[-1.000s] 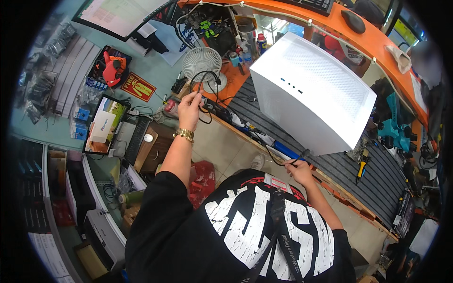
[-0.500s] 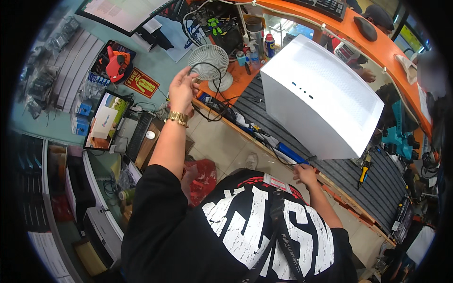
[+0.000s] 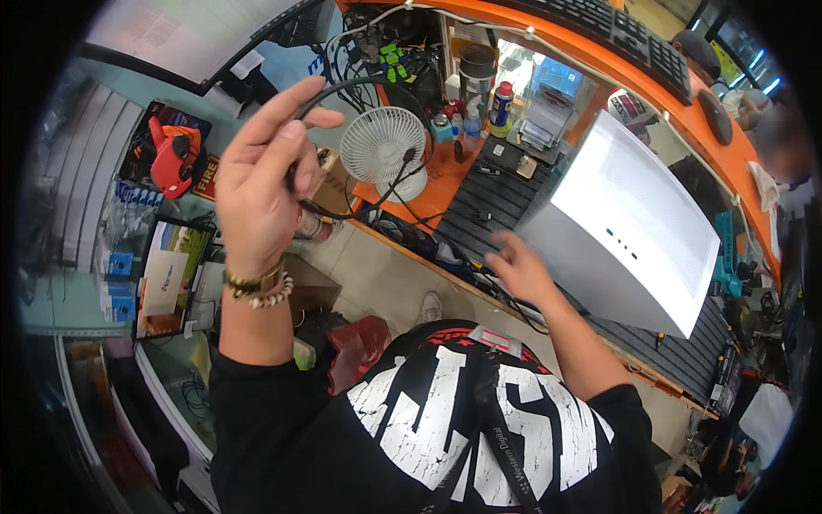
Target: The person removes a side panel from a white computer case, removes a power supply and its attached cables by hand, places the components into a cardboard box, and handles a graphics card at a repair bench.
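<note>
My left hand [image 3: 259,184] is raised close to the camera with a black cable [image 3: 360,84] pinched between thumb and fingers; the cable arcs right over a small white desk fan [image 3: 383,146] and hangs down toward the bench. My right hand [image 3: 518,265] is blurred, fingers spread, holding nothing, at the near left corner of a white computer case [image 3: 629,223] that lies on a dark ribbed mat [image 3: 492,201]. Beaded bracelets circle my left wrist.
An orange shelf [image 3: 531,38] carries a black keyboard [image 3: 621,30] and mouse. Bottles and a can [image 3: 479,73] stand behind the fan. A monitor [image 3: 184,34] sits upper left, boxes and a red bag [image 3: 364,343] below. Teal tools [image 3: 728,253] hang right.
My left hand has risen from the bench toward the camera, pulling the black cable up. My right hand has left the mat's front edge and moved up to the case's corner.
</note>
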The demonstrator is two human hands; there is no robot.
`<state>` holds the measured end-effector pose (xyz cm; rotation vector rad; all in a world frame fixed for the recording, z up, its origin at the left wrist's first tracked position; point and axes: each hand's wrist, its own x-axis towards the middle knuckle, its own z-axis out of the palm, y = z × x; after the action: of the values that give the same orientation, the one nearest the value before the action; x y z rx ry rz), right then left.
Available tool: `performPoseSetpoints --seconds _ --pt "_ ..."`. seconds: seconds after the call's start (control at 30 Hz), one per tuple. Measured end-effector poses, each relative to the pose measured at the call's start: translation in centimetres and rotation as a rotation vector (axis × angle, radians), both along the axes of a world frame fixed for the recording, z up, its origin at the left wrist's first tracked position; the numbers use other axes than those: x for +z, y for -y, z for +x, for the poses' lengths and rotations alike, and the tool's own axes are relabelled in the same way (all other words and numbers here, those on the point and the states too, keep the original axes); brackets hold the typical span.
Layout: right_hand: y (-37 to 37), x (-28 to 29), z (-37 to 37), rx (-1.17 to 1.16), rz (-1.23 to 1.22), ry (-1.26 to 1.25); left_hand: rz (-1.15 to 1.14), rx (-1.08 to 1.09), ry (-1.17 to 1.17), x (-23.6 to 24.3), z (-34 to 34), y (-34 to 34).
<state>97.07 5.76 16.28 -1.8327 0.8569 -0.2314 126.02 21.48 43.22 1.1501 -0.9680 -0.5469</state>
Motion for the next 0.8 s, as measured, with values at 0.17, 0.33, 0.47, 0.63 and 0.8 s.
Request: performPoseSetpoints --seconds 0.17,0.33,0.47,0.63,0.8 --pt "1.8 4.4 13.9 -0.214 -0.127 0.164 -0.103 -0.212 0.135 4.2 4.7 -1.7" --pt "3.8 6.0 21.1 -0.088 -0.209 0.189 -0.158 -0.310 0.209 7.6 9.9 -5.3" --pt "6.4 6.5 21.9 -0.293 -0.394 0.039 -0.301 -0.126 0.189 9.8 13.9 -12.0" --pt "8.9 5.4 20.6 -0.280 -0.354 -0.120 -0.485 0.005 0.024 11.6 17.3 -18.2" --pt "7.4 5.7 21.4 -0.169 -0.403 -0.181 -0.567 0.048 -0.032 11.6 20.4 -23.6"
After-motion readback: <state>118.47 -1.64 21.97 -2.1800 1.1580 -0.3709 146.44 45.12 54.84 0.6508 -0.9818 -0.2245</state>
